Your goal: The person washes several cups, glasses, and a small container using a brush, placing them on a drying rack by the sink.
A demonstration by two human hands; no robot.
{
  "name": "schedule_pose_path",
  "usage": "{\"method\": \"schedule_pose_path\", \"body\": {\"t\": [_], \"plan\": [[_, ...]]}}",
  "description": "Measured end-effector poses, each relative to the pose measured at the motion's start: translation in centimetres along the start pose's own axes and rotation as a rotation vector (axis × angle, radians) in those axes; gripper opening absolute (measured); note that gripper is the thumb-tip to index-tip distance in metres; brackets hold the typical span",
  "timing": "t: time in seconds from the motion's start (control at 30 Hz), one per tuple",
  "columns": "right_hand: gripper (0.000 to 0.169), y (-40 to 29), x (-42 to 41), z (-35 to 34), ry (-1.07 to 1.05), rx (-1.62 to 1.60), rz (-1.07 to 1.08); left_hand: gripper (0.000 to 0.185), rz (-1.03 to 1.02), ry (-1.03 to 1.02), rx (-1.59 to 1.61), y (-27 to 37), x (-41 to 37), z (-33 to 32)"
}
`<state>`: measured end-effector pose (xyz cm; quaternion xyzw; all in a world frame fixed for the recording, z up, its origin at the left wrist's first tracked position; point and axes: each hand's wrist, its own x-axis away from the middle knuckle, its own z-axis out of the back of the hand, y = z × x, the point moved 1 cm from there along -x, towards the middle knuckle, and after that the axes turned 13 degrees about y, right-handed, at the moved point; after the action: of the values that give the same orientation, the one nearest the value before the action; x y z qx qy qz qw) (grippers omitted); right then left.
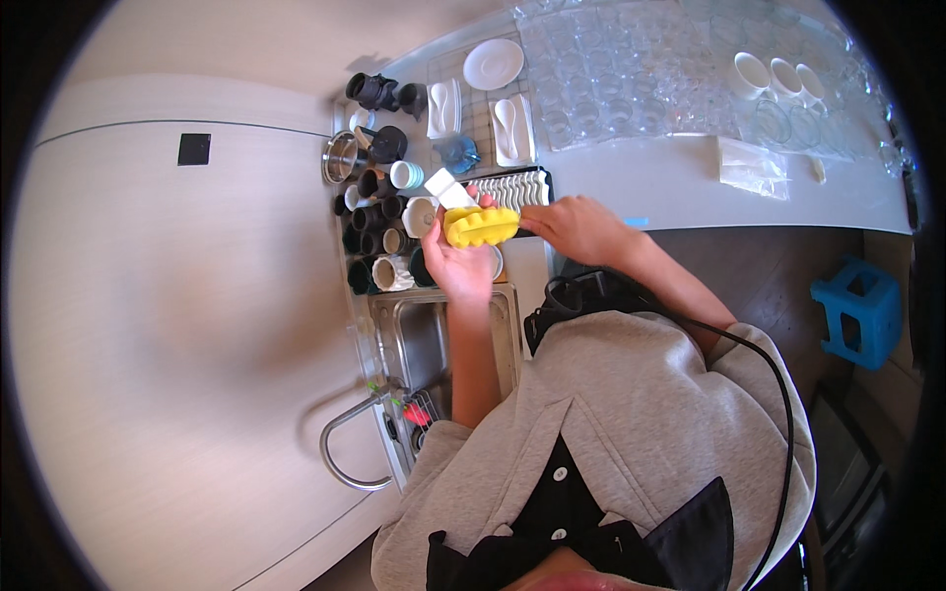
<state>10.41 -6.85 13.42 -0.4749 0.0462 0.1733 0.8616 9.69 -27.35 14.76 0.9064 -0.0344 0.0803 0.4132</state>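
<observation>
My left hand (pixel 462 273) is palm up and holds a small white ceramic piece (pixel 449 189), which sticks out beyond its fingertips. Across that palm lies a yellow sponge (pixel 484 227) with a scalloped edge, hiding part of the white piece. The fingers of my right hand (pixel 580 227) are pinched at the sponge's right end; whether they grip a handle there is hidden. Just past the hands, a black tray (pixel 548 186) carries a row of wavy white pieces (pixel 510 190).
Dark and white cups (pixel 392 273) crowd the counter's left side, above a steel sink (pixel 421 325) with a curved faucet (pixel 325 443). Plates and spoons (pixel 505 118) stand farther back. Many clear glasses (pixel 606 89) fill the far right. A blue stool (pixel 861 314) is on the floor.
</observation>
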Motion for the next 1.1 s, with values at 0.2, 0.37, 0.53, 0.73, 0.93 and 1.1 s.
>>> {"method": "schedule_pose_path", "body": {"t": [0.2, 0.37, 0.53, 0.73, 0.93, 1.1], "plan": [[0.034, 2.5, -4.8, 1.0, -0.267, -0.066, 0.11, 0.052, 0.225, 0.032, -0.131, 4.2, -2.5, 0.2], [0.037, 3.0, -7.3, 0.3, -0.451, -0.258, 0.155, 0.054, 0.226, 0.047, -0.254, 6.0, -3.6, -1.3], [0.039, 2.2, -8.2, 1.2, -0.536, -0.273, 0.1, 0.055, 0.227, -0.025, -0.162, 6.9, -4.9, 0.3], [0.038, 7.0, -6.8, 2.6, -0.369, -0.232, 0.001, 0.05, 0.044, 0.163, -0.247, 8.3, -8.2, 5.1], [0.038, 9.8, -0.6, 5.6, -0.102, -0.479, -0.42, 0.033, -0.043, 0.352, -1.083, 1.9, -10.4, 15.0], [0.037, 9.7, 3.2, 5.8, -0.013, -0.581, -0.589, 0.022, -0.321, 0.204, -1.646, -0.9, -12.5, 17.0]]}}
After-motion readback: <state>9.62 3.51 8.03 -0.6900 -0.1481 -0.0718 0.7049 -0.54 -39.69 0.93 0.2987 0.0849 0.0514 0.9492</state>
